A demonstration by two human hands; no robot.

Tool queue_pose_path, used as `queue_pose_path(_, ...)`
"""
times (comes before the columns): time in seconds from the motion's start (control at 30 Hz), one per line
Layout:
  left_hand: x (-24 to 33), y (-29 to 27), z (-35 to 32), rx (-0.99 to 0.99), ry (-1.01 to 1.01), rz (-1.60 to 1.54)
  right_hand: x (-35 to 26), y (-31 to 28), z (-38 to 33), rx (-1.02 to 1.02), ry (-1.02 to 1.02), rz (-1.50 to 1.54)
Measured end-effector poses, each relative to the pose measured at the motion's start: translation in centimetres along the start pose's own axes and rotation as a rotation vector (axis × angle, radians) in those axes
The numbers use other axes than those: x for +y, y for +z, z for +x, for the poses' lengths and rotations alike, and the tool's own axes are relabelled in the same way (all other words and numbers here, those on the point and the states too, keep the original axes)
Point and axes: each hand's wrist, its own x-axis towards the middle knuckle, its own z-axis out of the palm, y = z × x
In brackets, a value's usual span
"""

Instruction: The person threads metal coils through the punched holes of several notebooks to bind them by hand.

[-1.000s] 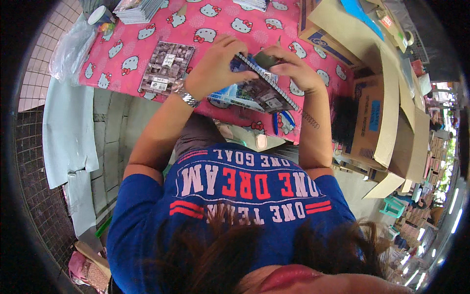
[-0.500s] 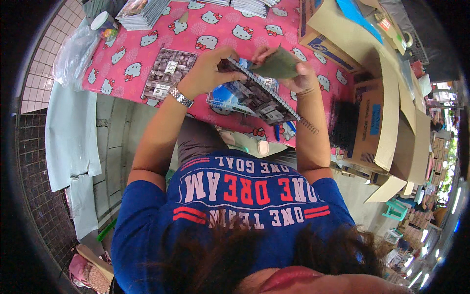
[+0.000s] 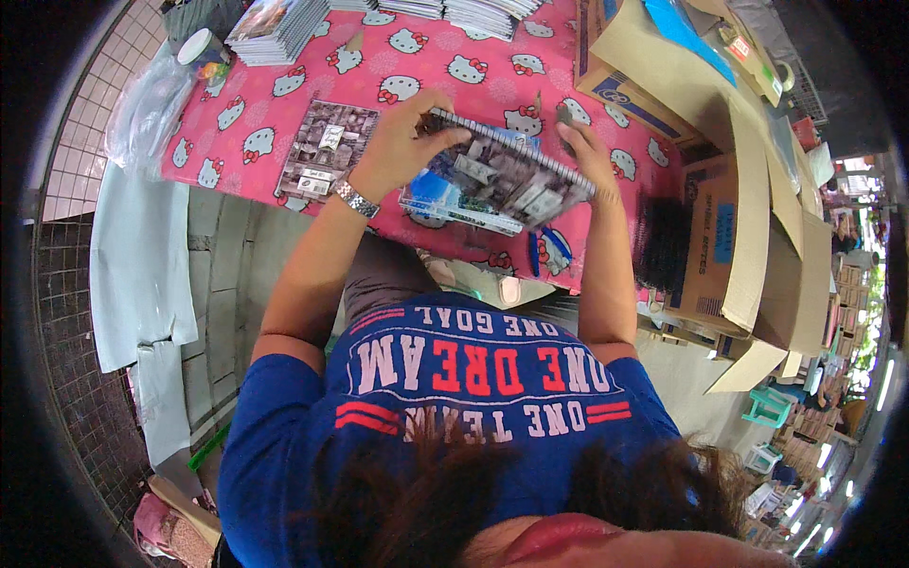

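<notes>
My left hand (image 3: 409, 150) grips the left end of a spiral notebook (image 3: 521, 178) with a grey photo-patterned cover, thumb on the front. The notebook is tilted above the table, its wire binding along the upper edge. At its right end is my right hand (image 3: 593, 161), fingers bent around a dark green piece (image 3: 568, 134) that shows only as a narrow patch; its material is unclear. Below the held notebook lies a blue-covered notebook (image 3: 445, 201), partly hidden. A matching grey notebook (image 3: 327, 150) lies flat left of my left hand.
A pink cartoon-print cloth (image 3: 492, 66) covers the table. Stacks of notebooks (image 3: 275, 33) stand along the far side, beside a cup (image 3: 201, 47) and clear plastic (image 3: 147, 128). Open cardboard boxes (image 3: 710, 222) crowd the right. Blue pens (image 3: 537, 254) lie at the near edge.
The notebook has turned so more of its front cover shows. My right hand has moved slightly down and right, and the green piece, broad before, is now mostly out of sight.
</notes>
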Motion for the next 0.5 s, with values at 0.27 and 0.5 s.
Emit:
queue_pose_path(0.27, 0.8, 2.3, -1.6, 0.236, 0.089, 0.066, 13.4, -0.8, -9.5, 0.545, -0.502, -0.949)
queue_pose_path(0.5, 2.6, 3.0, -0.3, 0.343, 0.19, 0.299, 14.8, 2.5, -15.5, 0.235, -0.219, -1.036)
